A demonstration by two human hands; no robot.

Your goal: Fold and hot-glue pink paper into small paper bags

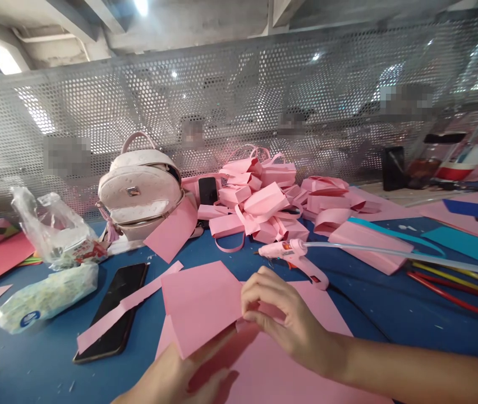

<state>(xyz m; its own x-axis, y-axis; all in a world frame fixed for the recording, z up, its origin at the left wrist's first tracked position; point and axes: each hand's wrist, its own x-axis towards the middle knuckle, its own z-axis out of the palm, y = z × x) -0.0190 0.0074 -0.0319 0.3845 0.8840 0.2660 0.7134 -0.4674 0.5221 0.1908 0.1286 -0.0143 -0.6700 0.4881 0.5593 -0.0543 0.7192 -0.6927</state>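
A folded pink paper piece (pixel 201 303) is held between both hands above a larger pink sheet (pixel 289 370). My left hand (pixel 184 370) supports it from below, its fingers partly hidden under the paper. The thumb and fingertips of my right hand (pixel 281 320) pinch the paper's right edge. Just beyond that hand lies a pink glue gun (pixel 295 261), its nozzle pointing left. A narrow pink strip (pixel 132 306) lies across a black phone (pixel 115 314) to the left of the held paper.
A pile of pink paper bags (pixel 260 196) stands behind the glue gun, beside a pale pink backpack (pixel 138 188). At left are a tissue pack (pixel 49 297) and a clear plastic bag (pixel 54 230). Red and yellow strips (pixel 462 292) lie right.
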